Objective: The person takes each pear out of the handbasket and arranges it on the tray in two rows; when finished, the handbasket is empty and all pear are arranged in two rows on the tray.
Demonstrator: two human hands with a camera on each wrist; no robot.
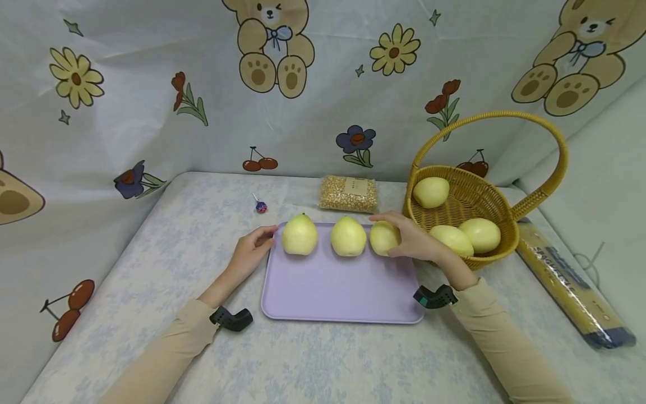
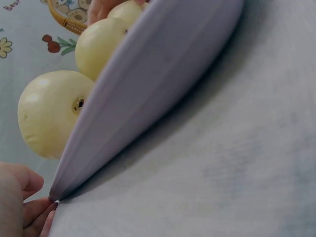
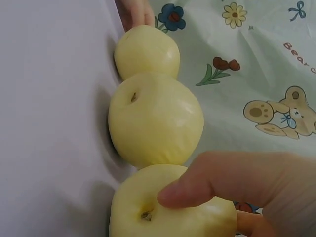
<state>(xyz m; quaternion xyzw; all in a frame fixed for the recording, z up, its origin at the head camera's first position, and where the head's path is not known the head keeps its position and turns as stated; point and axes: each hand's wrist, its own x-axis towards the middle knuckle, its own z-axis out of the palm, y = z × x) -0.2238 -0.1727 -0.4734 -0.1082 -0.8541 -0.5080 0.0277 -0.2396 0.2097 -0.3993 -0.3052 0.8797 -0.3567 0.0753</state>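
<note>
My right hand [image 1: 416, 238] grips a pale yellow-green pear [image 1: 383, 238] at the right end of the lilac tray [image 1: 343, 289]. In the right wrist view, its thumb [image 3: 190, 190] presses beside the stem hollow of that pear [image 3: 131, 217]. Two more pears stand along the tray's far side, a middle pear [image 1: 348, 237] and a left pear [image 1: 300, 235]. My left hand [image 1: 250, 249] is at the tray's far left corner, its fingertips touching the rim; in the left wrist view its thumb [image 2: 29, 178] is apart from the rim.
A yellow wicker basket [image 1: 560, 163] with a tall handle holds three pears at the right. Beside it lies a spaghetti pack [image 1: 575, 280]. Behind the tray are a bag of corn kernels [image 1: 348, 193] and a lollipop [image 1: 260, 206]. A printed cloth [image 1: 323, 112] hangs at the back.
</note>
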